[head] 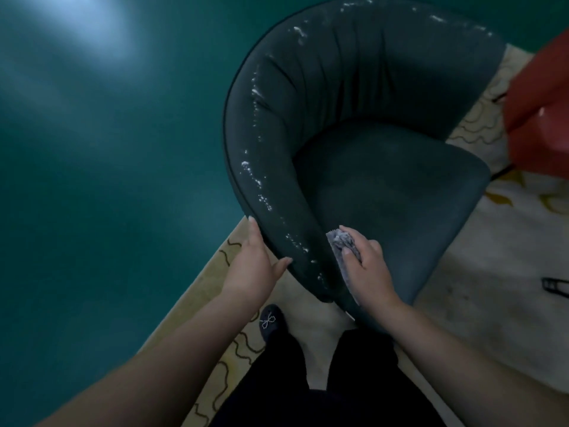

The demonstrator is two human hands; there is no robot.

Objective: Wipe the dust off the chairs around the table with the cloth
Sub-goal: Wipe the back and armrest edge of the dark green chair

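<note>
**Chair with white dust on its rim**

The chair (354, 143) is dark green and round-backed. It stands half on a pale rug (492, 272) and half on the green floor (107, 149). White dust (257, 177) dots the chair's curved top edge. The left hand (255, 266) holds the chair's near arm from outside, fingers straight, thumb on top. The right hand (366, 266), inside that arm and over the seat, grips a crumpled grey cloth (341, 245). Something red (542, 112) sits just past the chair's far side.
</note>
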